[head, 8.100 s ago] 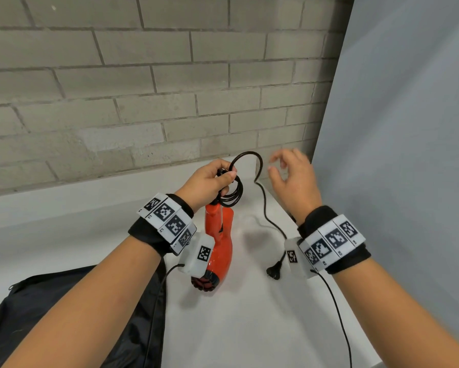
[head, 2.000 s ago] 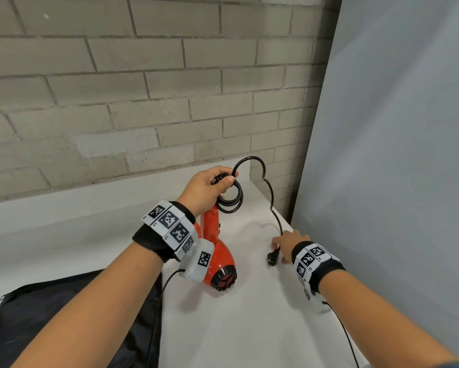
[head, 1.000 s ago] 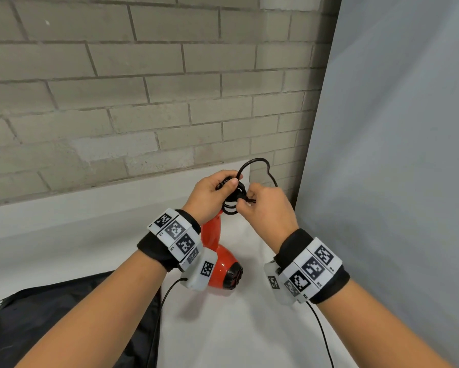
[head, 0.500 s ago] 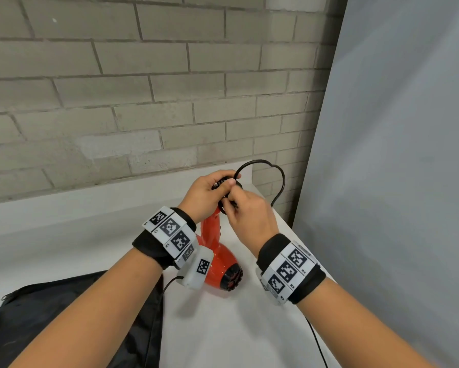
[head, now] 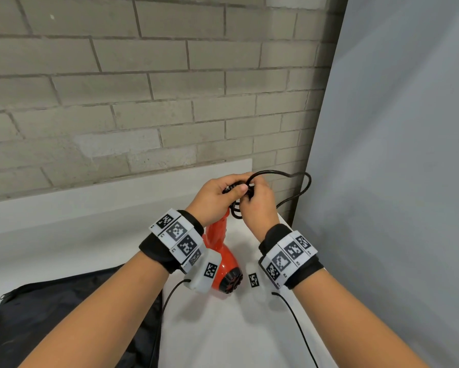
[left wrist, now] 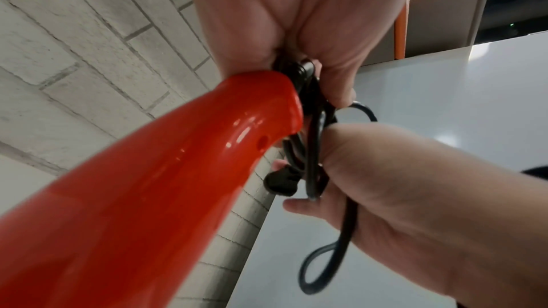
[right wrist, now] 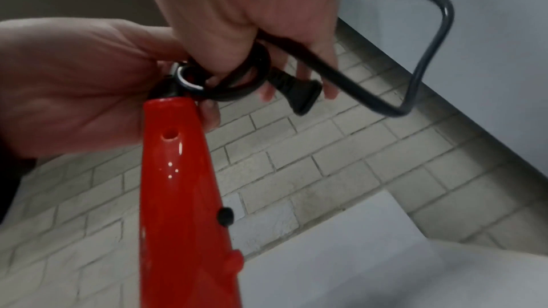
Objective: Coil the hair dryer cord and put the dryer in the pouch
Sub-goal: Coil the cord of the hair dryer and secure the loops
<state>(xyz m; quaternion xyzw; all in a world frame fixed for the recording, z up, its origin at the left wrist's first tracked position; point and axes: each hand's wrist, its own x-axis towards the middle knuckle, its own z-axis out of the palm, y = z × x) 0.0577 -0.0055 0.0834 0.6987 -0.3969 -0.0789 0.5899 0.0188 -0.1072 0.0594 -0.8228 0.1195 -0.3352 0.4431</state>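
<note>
The red hair dryer [head: 219, 251] hangs nozzle-down above the white table, its handle [left wrist: 166, 172] [right wrist: 175, 172] rising to my hands. My left hand [head: 217, 197] grips the handle's top together with the black coiled cord [head: 235, 208] [right wrist: 237, 79]. My right hand [head: 257, 205] holds the cord beside it, fingers curled round the strands. The plug [right wrist: 302, 93] [left wrist: 280, 182] sticks out past my right fingers. One loose loop of cord [head: 297, 181] [right wrist: 427, 43] arcs out to the right. The black pouch [head: 64, 320] lies flat at lower left.
A brick wall [head: 143, 88] stands behind the white table [head: 223, 328]. A grey panel [head: 395, 155] closes off the right side, close to the loose loop. Thin black wrist-camera cables [head: 297, 325] trail toward me.
My right hand left the plug's spot on the table, rose to the coil by my left hand and now holds the cord there. The loose loop has swung farther right.
</note>
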